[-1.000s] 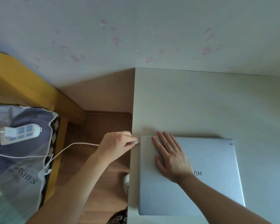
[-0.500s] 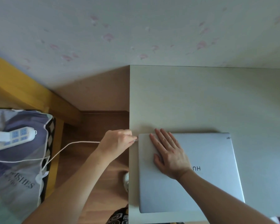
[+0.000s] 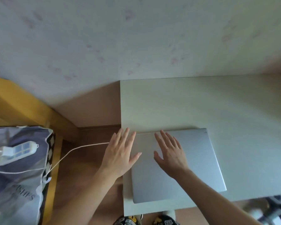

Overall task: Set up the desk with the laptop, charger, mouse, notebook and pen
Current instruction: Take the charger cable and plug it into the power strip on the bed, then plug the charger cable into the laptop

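Observation:
A closed silver laptop (image 3: 199, 161) lies on the pale desk (image 3: 201, 103) near its left front corner. My right hand (image 3: 169, 151) rests flat on the lid with straight fingers. My left hand (image 3: 120, 151) hovers spread over the laptop's left edge and the desk's side, holding nothing. The white charger cable (image 3: 75, 149) runs from under my left hand toward the left, down to a white charger brick plugged into a power strip (image 3: 17, 152). The plug end at the laptop is hidden behind my left hand.
The power strip lies on a plastic bedding bag (image 3: 18, 184) at the left, beside a yellow wooden bed frame (image 3: 23, 108). Wooden floor shows between bed and desk. A chair base (image 3: 276, 208) is at the bottom right. The wall stands directly behind the desk.
My left hand has let go of the cable plug at the laptop's left edge and opened out flat. The right hand stayed on the lid. The camera tilted and shifted.

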